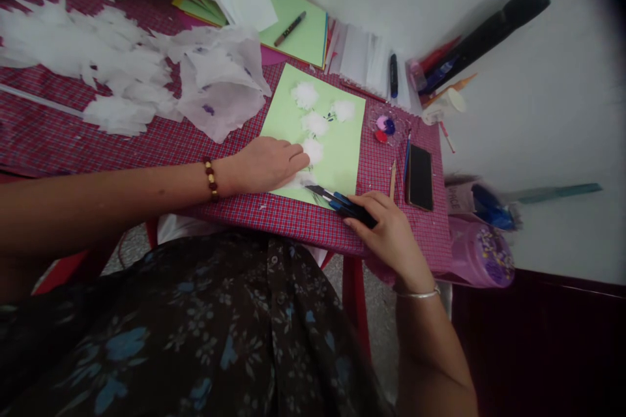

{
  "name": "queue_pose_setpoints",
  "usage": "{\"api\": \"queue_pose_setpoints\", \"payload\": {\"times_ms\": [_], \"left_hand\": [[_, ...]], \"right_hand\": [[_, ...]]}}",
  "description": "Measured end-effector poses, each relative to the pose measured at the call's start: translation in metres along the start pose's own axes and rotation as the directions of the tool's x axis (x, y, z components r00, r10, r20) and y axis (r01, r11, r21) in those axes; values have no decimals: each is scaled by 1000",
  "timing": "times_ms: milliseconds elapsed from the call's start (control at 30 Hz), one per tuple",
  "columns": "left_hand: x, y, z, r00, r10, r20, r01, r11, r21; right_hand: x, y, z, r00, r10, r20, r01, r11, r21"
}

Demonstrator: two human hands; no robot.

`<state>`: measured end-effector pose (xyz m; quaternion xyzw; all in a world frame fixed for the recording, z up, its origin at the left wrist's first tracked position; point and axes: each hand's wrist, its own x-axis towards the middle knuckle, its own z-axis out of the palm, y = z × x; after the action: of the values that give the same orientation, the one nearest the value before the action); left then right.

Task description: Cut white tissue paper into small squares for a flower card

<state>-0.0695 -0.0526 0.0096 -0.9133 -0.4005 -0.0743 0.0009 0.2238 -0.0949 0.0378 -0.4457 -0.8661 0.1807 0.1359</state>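
Observation:
My right hand (pixel 388 228) is closed round the black and blue handles of a pair of scissors (pixel 345 203). Their dark blades point left, touching or just over a small piece of white tissue paper (pixel 304 180) at the near edge of a light green sheet (pixel 342 163). My left hand (pixel 274 161) lies across the sheet's left side, fingers together and pressed on that white piece; the fingertips are partly hidden. Several fluffy white paper flowers (pixel 314 123) sit on the sheet, with small dark leaf marks (pixel 330 116) beside them.
White tissue pieces (pixel 122 58) are heaped at the left. Behind lie coloured sheets with a brown pen (pixel 290 28), white strips (pixel 364 58) and a dark marker (pixel 394 75). To the right are a paint palette (pixel 385 127), a pencil (pixel 392 179) and a phone (pixel 419 177), near the wall.

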Motion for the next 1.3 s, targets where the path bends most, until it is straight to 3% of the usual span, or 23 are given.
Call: {"api": "queue_pose_setpoints", "payload": {"times_ms": [133,300,367,433,567,1300], "left_hand": [[0,-2,-7,999,-41,-35,41,999,-2],[-2,-26,-18,954,-286,-92,257,935,-244],[-5,-35,-17,967,-248,-56,225,938,-265],[-9,-40,-13,991,-132,-20,123,960,-252],[-13,-35,-5,1000,18,-3,-18,981,-194],[-13,-27,-3,999,31,-13,-32,994,-101]], "right_hand": [[4,0,-1,1000,-17,23,17,1000,4],[10,2,-2,998,-43,38,44,999,-6],[12,3,-1,998,-41,45,41,999,0],[14,3,1,998,-39,49,38,999,7],[17,4,3,997,-45,66,44,999,13],[35,13,1,992,-107,67,109,994,-20]]}}
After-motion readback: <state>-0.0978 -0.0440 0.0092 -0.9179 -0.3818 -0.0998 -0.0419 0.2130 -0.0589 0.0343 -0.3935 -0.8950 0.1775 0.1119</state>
